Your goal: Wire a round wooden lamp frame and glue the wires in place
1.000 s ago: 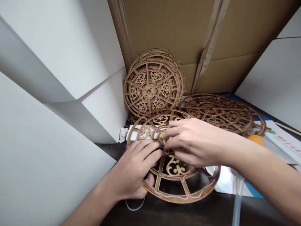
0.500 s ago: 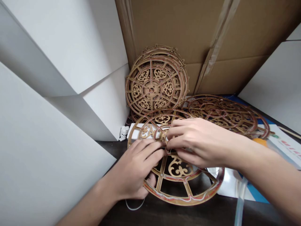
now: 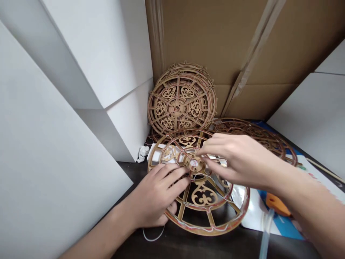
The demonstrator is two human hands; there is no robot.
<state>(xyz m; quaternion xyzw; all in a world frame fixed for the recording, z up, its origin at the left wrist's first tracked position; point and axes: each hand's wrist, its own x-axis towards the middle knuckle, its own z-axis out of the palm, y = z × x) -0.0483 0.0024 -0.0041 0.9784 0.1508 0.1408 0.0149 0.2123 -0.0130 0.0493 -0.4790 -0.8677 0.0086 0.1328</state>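
A laser-cut wooden fretwork wheel point(image 3: 205, 212) lies tilted in front of me, with red and white thread along its rim and spokes. My left hand point(image 3: 159, 194) grips its spokes left of the hub, with fingers on top and the thumb beneath. My right hand point(image 3: 237, 160) reaches over the wheel, its fingertips at the wheel's round hub point(image 3: 194, 163). Whether those fingertips pinch a thread is too fine to see. Below the left hand, a loop of thin white cord point(image 3: 153, 235) trails onto the dark table point(image 3: 188, 244).
Several similar wheels point(image 3: 182, 97) lean stacked against a cardboard sheet point(image 3: 215, 43). Another wheel point(image 3: 250, 135) lies flat to the right. White foam panels point(image 3: 54, 108) rise on the left. An orange handle point(image 3: 277, 205) and clear plastic tube point(image 3: 265, 233) lie at lower right.
My right hand has shifted right, uncovering the hub. The whole scene sits lower and turned slightly in view, as my head moved. My left hand still grips the wheel.
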